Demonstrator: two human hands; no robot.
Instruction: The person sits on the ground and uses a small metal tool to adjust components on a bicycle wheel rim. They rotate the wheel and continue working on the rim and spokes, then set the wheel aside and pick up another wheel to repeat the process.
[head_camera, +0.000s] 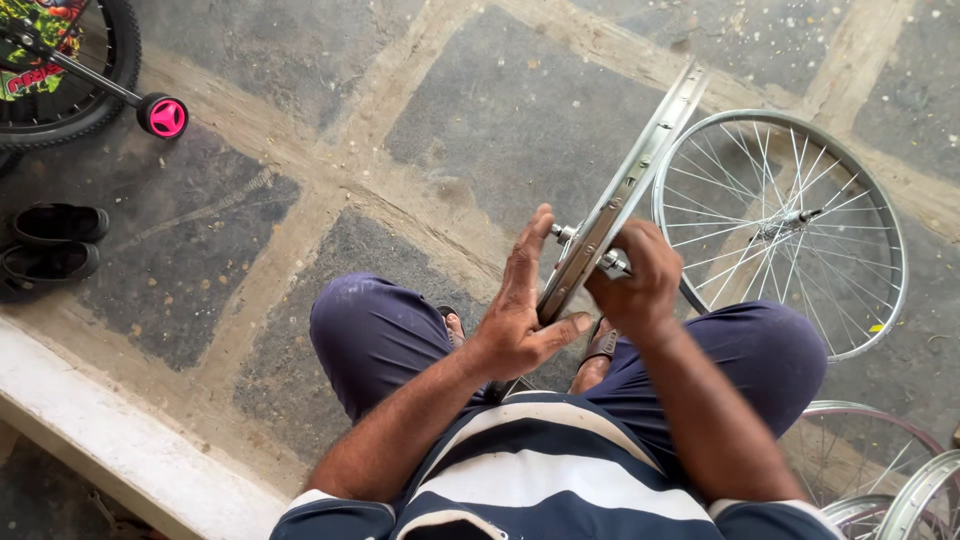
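A silver spoked bicycle wheel (640, 160) stands upright on edge between my knees, seen edge-on, its axle ends sticking out on both sides. My left hand (520, 305) rests flat against the wheel's left side with fingers straight and thumb on the rim. My right hand (635, 275) is closed around the axle end on the wheel's right side. I sit with blue trousers and a striped shirt, sandalled feet below the wheel.
A second spoked wheel (790, 225) lies flat on the stone floor to the right. More rims (880, 470) lie at the lower right. A small bicycle with a pink stabiliser wheel (165, 116) stands at the upper left, black sandals (55, 240) beside it. A concrete ledge (110, 430) runs along the left.
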